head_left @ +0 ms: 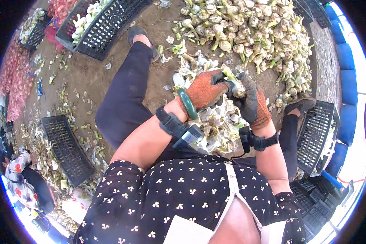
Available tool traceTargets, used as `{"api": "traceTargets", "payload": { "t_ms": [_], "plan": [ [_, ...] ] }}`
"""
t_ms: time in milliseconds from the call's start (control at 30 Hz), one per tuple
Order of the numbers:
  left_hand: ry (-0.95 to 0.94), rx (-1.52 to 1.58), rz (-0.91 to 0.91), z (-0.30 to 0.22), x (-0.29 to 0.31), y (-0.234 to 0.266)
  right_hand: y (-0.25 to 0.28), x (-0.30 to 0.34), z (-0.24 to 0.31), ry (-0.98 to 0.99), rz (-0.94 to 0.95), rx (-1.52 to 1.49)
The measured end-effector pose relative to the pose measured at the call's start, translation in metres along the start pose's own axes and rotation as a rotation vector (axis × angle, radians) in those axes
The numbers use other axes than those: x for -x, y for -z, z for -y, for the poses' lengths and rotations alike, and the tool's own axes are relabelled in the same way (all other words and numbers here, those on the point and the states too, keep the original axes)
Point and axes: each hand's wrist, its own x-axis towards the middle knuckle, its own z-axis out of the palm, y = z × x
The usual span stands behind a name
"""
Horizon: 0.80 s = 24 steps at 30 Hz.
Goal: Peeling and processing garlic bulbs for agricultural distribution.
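Frame center: right hand [251, 101] holds 1 bulb [239, 91], partly hidden; left hand [205, 89] curls alongside, fingers' hold unclear. Upper right: bulb pile [252, 32], cropped.

A rust-orange glove [199, 87] with dark grey coated fingers [219, 76] covered the left hand [207, 88]; a matching glove [262, 109] covered the right hand [251, 101]. The left wrist wore 1 thick green bangle [187, 104] and a black strap [171, 123] carrying a grey box [190, 136]; the right wrist had a black band [262, 141] with a dark module [245, 139]. The short-sleeved black top [179, 179] bore small cream motifs and a cream front trim [233, 185]. The trousers [128, 77] and 2 shoes [138, 31] were dark.
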Motion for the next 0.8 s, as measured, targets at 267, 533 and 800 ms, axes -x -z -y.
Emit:
{"api": "traceTargets", "payload": {
  "t_ms": [267, 533, 800],
  "plan": [
    [-0.147, -0.244, -0.128, 0.011, -0.005, -0.008, 0.001, -0.013, -0.021, -0.457, 0.061, -0.743],
    [0.259, 0.504, -0.277, 0.02, -0.007, -0.004, -0.033, 0.001, 0.012, 0.005, -0.101, -0.302],
    [-0.335, -0.321, -0.346, 0.025, 0.002, -0.031, -0.009, -0.025, -0.024, 0.635, -0.221, 0.675]
  ]
}}
